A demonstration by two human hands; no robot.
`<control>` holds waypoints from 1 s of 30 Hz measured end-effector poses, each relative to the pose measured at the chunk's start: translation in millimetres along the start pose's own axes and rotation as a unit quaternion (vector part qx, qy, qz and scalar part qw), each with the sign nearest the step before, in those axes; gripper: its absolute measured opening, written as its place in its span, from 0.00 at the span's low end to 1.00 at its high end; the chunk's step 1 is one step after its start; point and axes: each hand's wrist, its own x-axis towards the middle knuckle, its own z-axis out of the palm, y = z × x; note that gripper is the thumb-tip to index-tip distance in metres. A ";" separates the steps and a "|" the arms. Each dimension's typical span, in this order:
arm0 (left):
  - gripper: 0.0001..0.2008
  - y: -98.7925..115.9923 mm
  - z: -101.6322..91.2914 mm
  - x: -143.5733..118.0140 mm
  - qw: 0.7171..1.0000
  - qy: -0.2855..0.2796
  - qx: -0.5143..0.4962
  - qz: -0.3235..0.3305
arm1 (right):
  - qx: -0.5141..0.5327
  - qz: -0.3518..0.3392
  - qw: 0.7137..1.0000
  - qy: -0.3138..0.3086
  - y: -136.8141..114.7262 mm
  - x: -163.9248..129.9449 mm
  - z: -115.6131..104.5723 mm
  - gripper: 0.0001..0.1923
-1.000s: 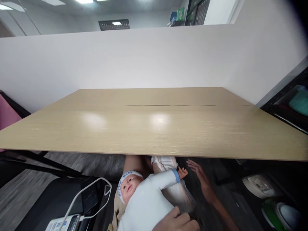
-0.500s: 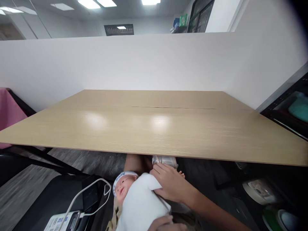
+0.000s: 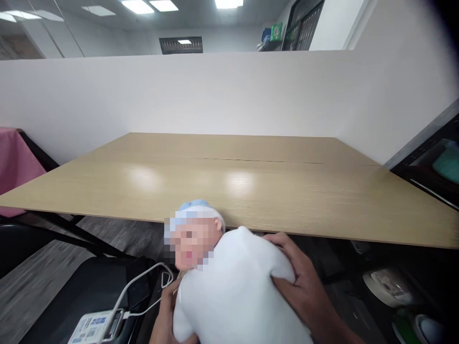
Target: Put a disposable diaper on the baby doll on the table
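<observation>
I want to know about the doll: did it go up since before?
Yes. The doll rose: its capped head now overlaps the table edge, where earlier it lay below.

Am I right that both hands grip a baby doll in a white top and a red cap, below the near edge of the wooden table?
Not quite. The head view shows the cap is blue and white, not red. The rest stands: the left hand and right hand grip the white-clad doll below the near edge of the wooden table.

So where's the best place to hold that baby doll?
Probably the trunk, from both sides. The doll is upright, its white-clothed body broad; the right hand clasps one flank, the left hand the other. The capped head looks unsupported.
</observation>
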 end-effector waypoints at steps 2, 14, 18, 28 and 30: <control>0.33 25.7 -0.7 21.4 0.995 -0.079 0.029 0.061 | -0.053 -0.003 0.998 0.025 0.3 9.6 -22.2 0.19; 0.27 115.8 18.8 183.1 0.926 -0.279 0.171 0.187 | -0.332 0.025 0.942 -0.042 47.2 68.9 -107.4 0.12; 0.29 110.1 18.3 201.1 0.913 -0.285 0.220 0.192 | -0.344 0.038 0.937 -0.038 66.4 60.5 -114.0 0.12; 0.28 87.7 -1.6 233.3 0.894 -0.191 0.333 0.229 | -0.318 -0.010 0.948 -0.027 119.1 77.9 -122.1 0.21; 0.29 88.3 2.1 249.4 0.894 -0.172 0.339 0.238 | -0.314 -0.007 0.949 -0.036 125.2 97.1 -121.8 0.21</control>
